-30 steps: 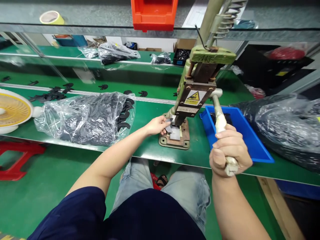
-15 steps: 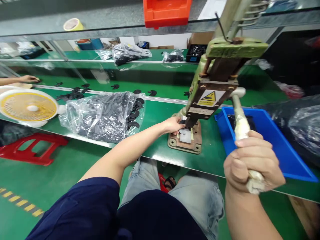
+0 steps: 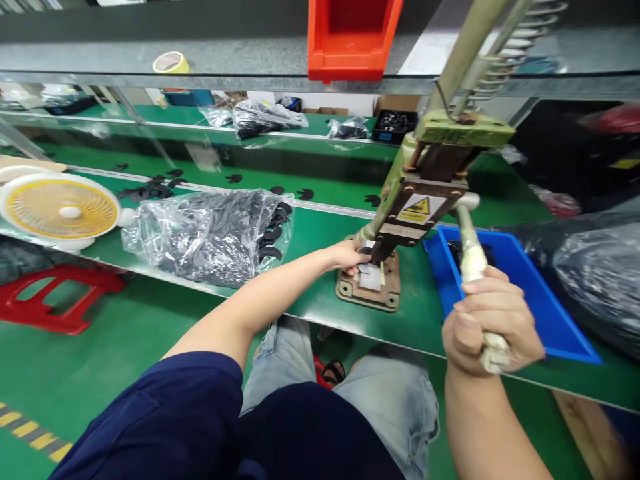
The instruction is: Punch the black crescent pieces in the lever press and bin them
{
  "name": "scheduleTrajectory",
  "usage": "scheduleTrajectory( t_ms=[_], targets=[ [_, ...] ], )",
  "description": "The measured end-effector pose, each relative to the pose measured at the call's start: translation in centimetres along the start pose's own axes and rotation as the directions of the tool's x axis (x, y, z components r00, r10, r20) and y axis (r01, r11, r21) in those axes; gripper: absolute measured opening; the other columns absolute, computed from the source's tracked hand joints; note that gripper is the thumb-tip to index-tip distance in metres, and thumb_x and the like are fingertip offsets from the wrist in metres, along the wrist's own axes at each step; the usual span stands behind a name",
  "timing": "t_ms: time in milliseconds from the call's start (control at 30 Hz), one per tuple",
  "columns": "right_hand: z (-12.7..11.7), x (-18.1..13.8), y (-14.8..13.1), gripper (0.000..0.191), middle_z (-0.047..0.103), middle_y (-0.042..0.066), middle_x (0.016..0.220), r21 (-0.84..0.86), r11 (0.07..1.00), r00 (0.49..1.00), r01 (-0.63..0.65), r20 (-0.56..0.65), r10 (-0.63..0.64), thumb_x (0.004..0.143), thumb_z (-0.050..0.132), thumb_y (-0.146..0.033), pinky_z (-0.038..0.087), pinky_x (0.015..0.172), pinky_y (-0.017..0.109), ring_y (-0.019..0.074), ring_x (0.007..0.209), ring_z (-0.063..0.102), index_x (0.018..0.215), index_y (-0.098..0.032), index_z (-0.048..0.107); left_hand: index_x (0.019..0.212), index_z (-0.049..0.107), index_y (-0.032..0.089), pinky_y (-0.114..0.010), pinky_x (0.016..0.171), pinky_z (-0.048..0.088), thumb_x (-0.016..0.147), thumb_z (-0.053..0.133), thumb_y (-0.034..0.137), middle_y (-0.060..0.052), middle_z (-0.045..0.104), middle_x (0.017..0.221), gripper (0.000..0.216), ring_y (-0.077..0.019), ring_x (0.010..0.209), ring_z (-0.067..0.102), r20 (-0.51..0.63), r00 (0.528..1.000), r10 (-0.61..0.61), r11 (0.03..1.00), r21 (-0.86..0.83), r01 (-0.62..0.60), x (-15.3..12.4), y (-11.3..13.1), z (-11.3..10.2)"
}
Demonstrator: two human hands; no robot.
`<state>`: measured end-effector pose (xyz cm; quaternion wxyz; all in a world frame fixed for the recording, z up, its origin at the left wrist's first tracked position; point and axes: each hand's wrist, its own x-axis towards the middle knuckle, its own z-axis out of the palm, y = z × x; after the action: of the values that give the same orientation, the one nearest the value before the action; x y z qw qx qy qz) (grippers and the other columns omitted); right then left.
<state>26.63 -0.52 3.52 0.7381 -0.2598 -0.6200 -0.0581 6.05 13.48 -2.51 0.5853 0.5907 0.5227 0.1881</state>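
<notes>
My right hand (image 3: 493,327) fisted round press handle (image 3: 470,250), left hand (image 3: 349,254) pinching black part (image 3: 367,251) on press (image 3: 395,233) base (green surface (image 3: 320,233)), blue tray (image 3: 530,293) nr right.

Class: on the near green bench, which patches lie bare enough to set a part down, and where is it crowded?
Bare: bench between the bag of black parts and the press base. Crowded: the left hand at the press, the blue tray beyond it.

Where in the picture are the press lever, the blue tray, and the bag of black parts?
press lever (image 3: 471,257), head view, on its wrapped shaft above the right hand.
blue tray (image 3: 550,313), head view, on its bare floor.
bag of black parts (image 3: 205,233), head view, mid-bag.
</notes>
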Motion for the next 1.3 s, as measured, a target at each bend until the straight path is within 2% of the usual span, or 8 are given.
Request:
scheduleTrajectory(
  t_ms=[100, 233, 500, 700, 867, 967, 1100, 1300],
  targets=[
    [-0.3, 0.2, -0.5, 0.022, 0.061, -0.006, 0.059, -0.016, 1.0, 0.997, -0.011, 0.07, 0.012, 0.07, 0.071, -0.025, 0.055, 0.095, 0.06, 0.0215, 0.07, 0.066, 0.057, -0.026, 0.053, 0.117, 0.06, 0.018, -0.019, 0.05, 0.055, 0.094, 0.076, 0.038, 0.003, 0.064, 0.064, 0.035, -0.0119, 0.048, 0.065, 0.026, 0.999, 0.02, 0.995, -0.098, -0.017, -0.3, -0.7, 0.2],
    [-0.8, 0.2, -0.8, 0.02, 0.062, -0.005, 0.062, -0.023, 1.0, 0.991, -0.013, 0.131, 0.016, 0.071, 0.071, -0.022, 0.055, 0.101, 0.061, 0.0216, 0.075, 0.067, 0.06, -0.026, 0.055, 0.119, 0.058, 0.017, -0.02, 0.053, 0.059, 0.098, 0.072, 0.032, 0.002, 0.064, 0.067, 0.03, -0.012, 0.05, 0.067, 0.05, 0.999, 0.01, 0.988, -0.156, -0.002, -0.5, -1.1, 0.2],
    [-0.9, -0.3, -0.3, 0.02, 0.062, -0.005, 0.065, 0.009, 1.0, 0.992, 0.012, 0.129, -0.013, 0.075, 0.07, -0.021, 0.055, 0.102, 0.058, 0.0185, 0.078, 0.068, 0.062, -0.024, 0.055, 0.127, 0.059, 0.018, -0.016, 0.049, 0.053, 0.102, 0.065, 0.029, 0.003, 0.061, 0.058, 0.028, -0.0092, 0.042, 0.059, 0.039, 0.994, -0.097, 0.994, -0.051, 0.099, -0.5, 0.5, 0.2],
    [-1.1, -0.2, 0.0, 0.022, 0.063, -0.006, 0.067, 0.008, 0.999, 0.987, 0.048, 0.15, -0.049, 0.077, 0.072, -0.023, 0.056, 0.103, 0.056, 0.0173, 0.08, 0.069, 0.063, -0.023, 0.055, 0.131, 0.058, 0.017, -0.021, 0.053, 0.058, 0.101, 0.064, 0.025, 0.001, 0.063, 0.059, 0.031, -0.0107, 0.044, 0.062, 0.104, 0.976, -0.189, 0.982, -0.004, 0.19, -0.5, 1.5, -0.4],
    [-1.3, -0.1, 0.1, 0.026, 0.063, -0.007, 0.066, 0.007, 0.998, 0.986, 0.058, 0.156, -0.058, 0.08, 0.074, -0.031, 0.057, 0.101, 0.056, 0.0177, 0.078, 0.069, 0.062, -0.025, 0.055, 0.129, 0.058, 0.018, -0.02, 0.054, 0.058, 0.099, 0.068, 0.025, 0.0, 0.065, 0.062, 0.032, -0.0121, 0.047, 0.065, 0.103, 0.986, -0.135, 0.99, 0.043, 0.131, -0.6, 1.7, -0.6],
    [-1.2, -0.2, 0.1, 0.023, 0.063, -0.006, 0.067, 0.018, 0.998, 0.983, 0.066, 0.171, -0.069, 0.079, 0.073, -0.026, 0.056, 0.102, 0.057, 0.018, 0.08, 0.069, 0.063, -0.023, 0.056, 0.126, 0.061, 0.017, -0.021, 0.053, 0.058, 0.097, 0.069, 0.022, -0.002, 0.066, 0.063, 0.031, -0.0138, 0.048, 0.066, 0.101, 0.987, -0.128, 0.987, 0.115, 0.116, -0.2, 1.9, -0.7],
    [-1.1, -0.2, -0.1, 0.02, 0.063, -0.004, 0.067, 0.042, 0.997, 0.986, 0.061, 0.155, -0.067, 0.077, 0.071, -0.021, 0.053, 0.104, 0.058, 0.0182, 0.083, 0.069, 0.064, -0.021, 0.056, 0.126, 0.062, 0.015, -0.023, 0.054, 0.059, 0.098, 0.07, 0.026, -0.002, 0.066, 0.061, 0.031, -0.0139, 0.047, 0.065, 0.079, 0.973, -0.218, 0.976, 0.03, 0.217, 0.0, 1.6, -0.6],
    [-1.3, -0.2, -0.2, 0.021, 0.064, -0.006, 0.068, 0.007, 0.999, 0.985, 0.041, 0.17, -0.041, 0.077, 0.071, -0.022, 0.054, 0.104, 0.057, 0.0171, 0.082, 0.069, 0.064, -0.023, 0.055, 0.121, 0.06, 0.016, -0.024, 0.057, 0.06, 0.097, 0.073, 0.029, 0.0, 0.063, 0.058, 0.031, -0.0147, 0.049, 0.067, 0.038, 0.977, -0.208, 0.975, -0.07, 0.21, -1.0, 1.2, -0.1]
  ],
)
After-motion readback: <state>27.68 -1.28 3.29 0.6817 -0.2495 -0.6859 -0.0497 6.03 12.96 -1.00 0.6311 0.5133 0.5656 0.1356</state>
